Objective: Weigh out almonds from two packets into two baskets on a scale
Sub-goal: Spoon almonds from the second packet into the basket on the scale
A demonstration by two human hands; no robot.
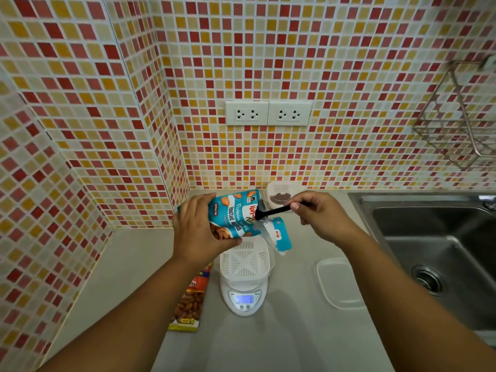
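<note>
Both hands are busy: left hand (pixel 196 232) grips the blue almond packet (pixel 236 218) above the white basket (pixel 245 260), right hand (pixel 319 213) pinches a black scoop (pixel 271 211).

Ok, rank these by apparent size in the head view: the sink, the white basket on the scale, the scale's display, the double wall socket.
1. sink
2. double wall socket and white basket: look alike, though the basket sits nearer the camera, so unranked
3. scale's display

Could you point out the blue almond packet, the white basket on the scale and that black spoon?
Blue foil almond packet (pixel 233 216): head view, printed front.
White slotted plastic basket (pixel 245 260): head view, slotted floor.
Black plastic spoon (pixel 276 210): head view, handle.
</note>
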